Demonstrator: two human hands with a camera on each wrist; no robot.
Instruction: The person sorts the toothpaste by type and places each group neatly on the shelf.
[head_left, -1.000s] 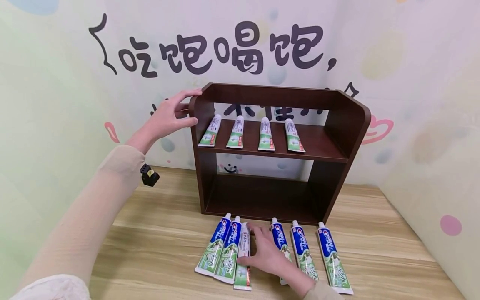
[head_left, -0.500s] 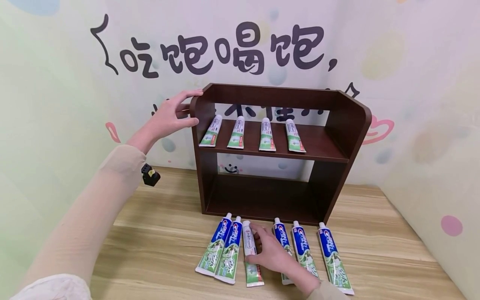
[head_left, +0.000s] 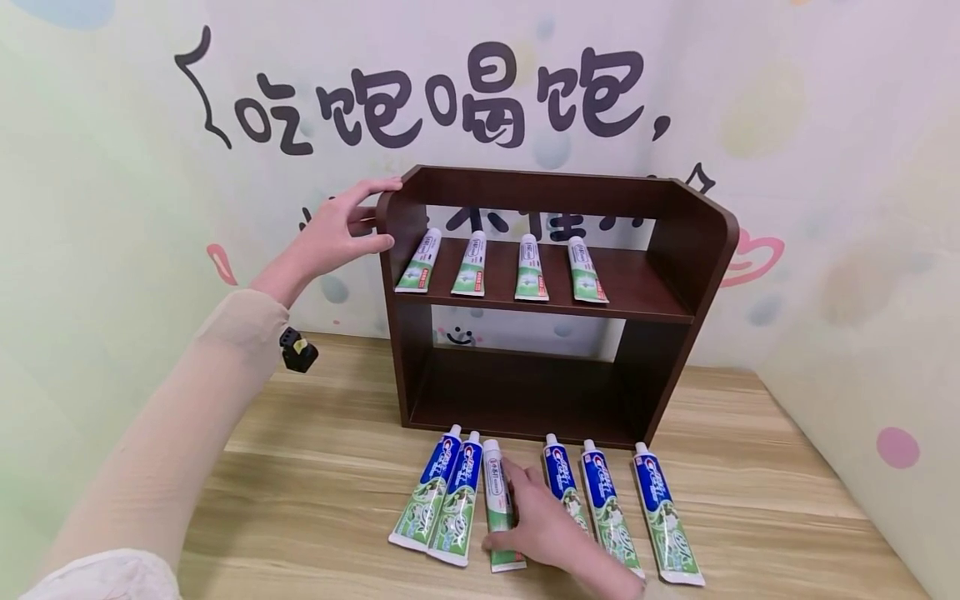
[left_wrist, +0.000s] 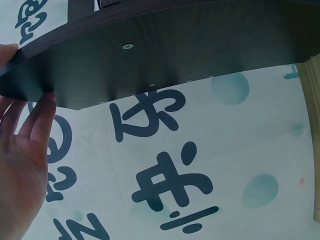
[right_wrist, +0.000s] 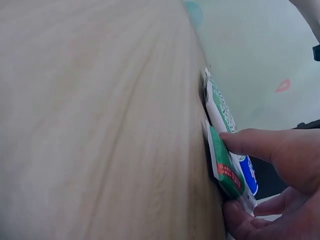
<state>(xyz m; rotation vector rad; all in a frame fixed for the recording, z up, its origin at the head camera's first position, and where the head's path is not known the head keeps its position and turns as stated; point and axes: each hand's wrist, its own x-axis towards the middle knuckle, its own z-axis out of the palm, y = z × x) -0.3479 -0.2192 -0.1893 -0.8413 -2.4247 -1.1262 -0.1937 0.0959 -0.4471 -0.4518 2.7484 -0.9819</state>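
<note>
My left hand [head_left: 341,229] holds the upper left side of a dark brown two-tier shelf [head_left: 397,350]. In the left wrist view its fingers [left_wrist: 42,120] touch the outer side panel. On the table, my right hand [head_left: 543,517] pinches a white-and-green toothpaste tube [head_left: 497,483] by its long edges, thumb and fingers on opposite sides. The right wrist view shows the thumb [right_wrist: 250,142] at one edge of that tube's green lower part [right_wrist: 225,170]. Two blue-and-green toothpaste tubes [head_left: 453,508] lie just left of it.
Several white-and-green tubes [head_left: 531,271] lie in a row on the upper tier. Three blue-and-green tubes, the outermost one [head_left: 666,517] farthest right, lie right of the pinched tube, one partly behind my right hand. Behind the shelf stands a printed wall [head_left: 465,100].
The white-and-green tube has shifted right, away from the two blue-and-green tubes beside it. My right hand has then slid slightly toward its flat end. My left hand stays put.
</note>
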